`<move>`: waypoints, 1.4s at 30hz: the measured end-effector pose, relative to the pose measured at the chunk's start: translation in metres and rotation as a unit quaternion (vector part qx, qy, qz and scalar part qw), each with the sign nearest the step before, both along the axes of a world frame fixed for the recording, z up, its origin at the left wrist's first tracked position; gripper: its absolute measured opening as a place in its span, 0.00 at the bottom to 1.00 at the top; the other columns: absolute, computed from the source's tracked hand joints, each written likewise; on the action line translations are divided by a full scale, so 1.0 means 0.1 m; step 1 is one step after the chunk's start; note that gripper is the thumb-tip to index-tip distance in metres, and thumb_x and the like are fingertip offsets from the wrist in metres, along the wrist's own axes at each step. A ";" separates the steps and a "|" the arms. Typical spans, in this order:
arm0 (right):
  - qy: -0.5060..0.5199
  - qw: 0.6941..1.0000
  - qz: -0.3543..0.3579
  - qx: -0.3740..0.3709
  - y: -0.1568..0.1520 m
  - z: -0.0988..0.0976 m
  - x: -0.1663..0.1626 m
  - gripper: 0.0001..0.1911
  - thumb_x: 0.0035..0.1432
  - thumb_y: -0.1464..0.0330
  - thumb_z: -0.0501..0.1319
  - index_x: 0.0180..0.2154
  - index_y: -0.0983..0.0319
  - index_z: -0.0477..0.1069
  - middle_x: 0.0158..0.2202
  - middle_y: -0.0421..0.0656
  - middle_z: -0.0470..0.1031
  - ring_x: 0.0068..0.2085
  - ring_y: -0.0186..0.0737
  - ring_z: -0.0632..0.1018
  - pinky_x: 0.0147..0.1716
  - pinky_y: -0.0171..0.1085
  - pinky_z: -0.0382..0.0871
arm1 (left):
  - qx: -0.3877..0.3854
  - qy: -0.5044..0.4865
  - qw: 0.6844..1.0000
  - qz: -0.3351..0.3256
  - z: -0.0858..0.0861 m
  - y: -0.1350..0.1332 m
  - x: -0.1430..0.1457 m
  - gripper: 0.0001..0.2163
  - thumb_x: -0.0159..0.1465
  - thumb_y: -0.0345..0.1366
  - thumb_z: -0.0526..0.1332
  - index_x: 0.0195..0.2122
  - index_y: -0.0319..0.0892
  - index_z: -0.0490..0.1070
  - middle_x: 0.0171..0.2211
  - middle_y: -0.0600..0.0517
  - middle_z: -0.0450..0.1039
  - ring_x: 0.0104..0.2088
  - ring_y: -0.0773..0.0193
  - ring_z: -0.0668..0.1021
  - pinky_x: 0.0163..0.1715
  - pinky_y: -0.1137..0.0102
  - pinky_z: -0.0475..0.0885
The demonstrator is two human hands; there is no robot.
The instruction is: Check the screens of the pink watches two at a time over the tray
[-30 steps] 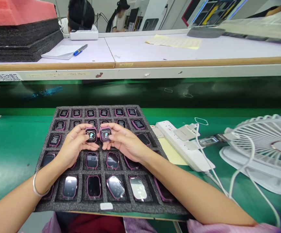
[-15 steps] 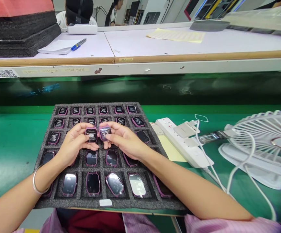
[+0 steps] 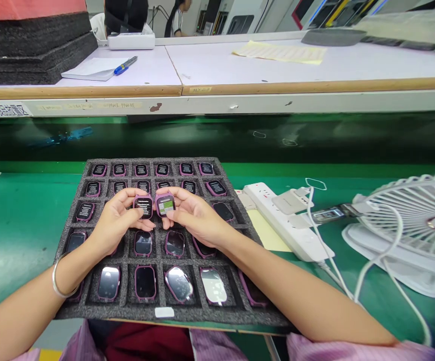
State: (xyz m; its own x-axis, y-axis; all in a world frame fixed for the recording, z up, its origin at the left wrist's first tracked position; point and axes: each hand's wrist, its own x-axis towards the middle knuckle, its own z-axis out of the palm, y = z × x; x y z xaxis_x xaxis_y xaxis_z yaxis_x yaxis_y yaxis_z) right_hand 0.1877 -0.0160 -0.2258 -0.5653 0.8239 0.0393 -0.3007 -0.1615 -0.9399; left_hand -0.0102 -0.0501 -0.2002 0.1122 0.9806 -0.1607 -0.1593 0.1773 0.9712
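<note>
A dark grey foam tray (image 3: 236, 228) lies on the green bench, its pockets filled with several purple-cased smartwatch bodies. My left hand (image 3: 114, 223) grips one watch body (image 3: 143, 206) whose screen shows white text on black. Beside it, my right hand (image 3: 195, 216) grips a second watch body (image 3: 165, 205) with a green and white screen. Both are held side by side just above the tray's third row. The watches in the far rows show lit text screens, while those in the near rows are dark and reflective.
A white power strip (image 3: 285, 228) with plugs and white cables lies right of the tray, beside a yellow note (image 3: 264, 231). A white desk fan (image 3: 409, 225) stands at the far right. Behind are a dark conveyor, a white shelf with notebook and blue pen (image 3: 125, 65), stacked foam, two people.
The screen of the watch in my right hand changed from a blue face to text to green and white. The left watch's screen went from a blue face to white text. Both hands stayed put.
</note>
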 end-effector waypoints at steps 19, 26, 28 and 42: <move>-0.004 0.999 -0.019 -0.042 -0.01 0.01 -0.01 0.14 0.61 0.63 0.67 0.46 0.61 0.71 0.30 0.36 0.72 0.24 0.30 0.73 0.27 0.34 0.69 | -0.006 -0.026 0.999 -0.024 -0.01 -0.01 0.00 0.14 0.63 0.43 0.64 0.45 0.40 0.71 0.35 0.51 0.77 0.26 0.59 0.85 0.29 0.65 0.84; -0.005 0.999 -0.014 -0.030 -0.01 0.03 -0.01 0.17 0.56 0.70 0.70 0.46 0.61 0.71 0.30 0.35 0.73 0.24 0.28 0.72 0.27 0.32 0.68 | -0.006 -0.035 0.999 -0.039 0.00 -0.01 -0.02 0.15 0.56 0.33 0.64 0.46 0.41 0.72 0.39 0.52 0.78 0.28 0.58 0.85 0.32 0.65 0.84; -0.004 0.999 -0.015 -0.028 -0.01 0.03 -0.01 0.17 0.55 0.70 0.70 0.46 0.61 0.71 0.30 0.35 0.73 0.24 0.28 0.72 0.27 0.32 0.68 | -0.004 -0.030 0.999 -0.039 0.00 -0.01 -0.02 0.16 0.55 0.32 0.64 0.46 0.41 0.72 0.39 0.52 0.78 0.28 0.58 0.85 0.32 0.65 0.84; 0.000 1.000 -0.004 -0.017 -0.01 0.01 0.01 0.18 0.54 0.74 0.67 0.48 0.61 0.71 0.34 0.37 0.75 0.26 0.29 0.75 0.30 0.33 0.71 | 0.003 -0.026 0.999 -0.033 0.01 -0.01 -0.02 0.15 0.56 0.34 0.65 0.45 0.40 0.72 0.37 0.52 0.78 0.27 0.58 0.85 0.31 0.65 0.84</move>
State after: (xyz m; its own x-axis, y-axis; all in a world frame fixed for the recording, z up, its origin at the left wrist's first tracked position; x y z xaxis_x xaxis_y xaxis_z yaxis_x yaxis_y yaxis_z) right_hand 0.1889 -0.0174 -0.2252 -0.5586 0.8294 0.0114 -0.3017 -0.1904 -0.9342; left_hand -0.0120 -0.0513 -0.1997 0.1850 0.9716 -0.1475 -0.1969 0.1837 0.9631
